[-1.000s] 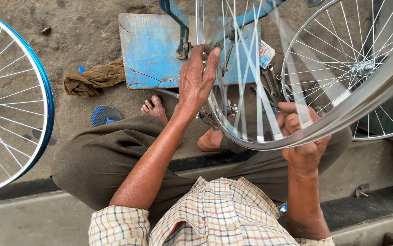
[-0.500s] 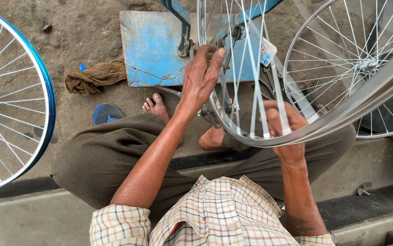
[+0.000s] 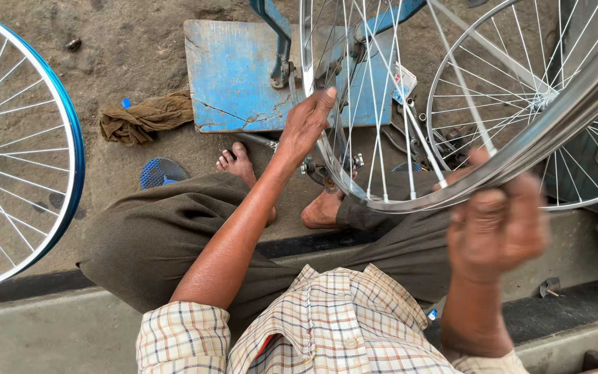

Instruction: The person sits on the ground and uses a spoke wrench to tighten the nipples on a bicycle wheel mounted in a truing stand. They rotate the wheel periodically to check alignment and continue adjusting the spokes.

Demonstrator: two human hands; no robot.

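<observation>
Clearly, two silver bicycle wheels were being handled at once. A spoked wheel (image 3: pixel 354 104) was mounted upright in a blue truing stand (image 3: pixel 278 41), edge-on to the camera, with its plane running away from the person toward the blue base plate (image 3: pixel 236 76) on the dirt floor (image 3: pixel 133 41). The left hand (image 3: pixel 306 125) was laid against the near left side of its rim, fingers extended and loosely spread along the metal rather than curled round it; no closed grip could be made out there. The right hand (image 3: pixel 496 228) was raised close to the camera and blurred, its grip wrapped round a bright rim (image 3: pixel 562 131) that slanted upward from the hand toward the upper right corner. That rim's long sweep therefore lay above and to the right of the grip, while the mounted wheel lay ahead and to the left, much nearer the left hand. Whether the right thumb was pressed on the rim could not be told through the blur. Bare feet were seen under the mounted wheel, one foot (image 3: pixel 238 163) just beside a blue sandal (image 3: pixel 160 172). A brown rag (image 3: pixel 143 118) was lying near the plate, and a blue-rimmed wheel (image 3: pixel 22 152) was seen well apart at the left.
</observation>
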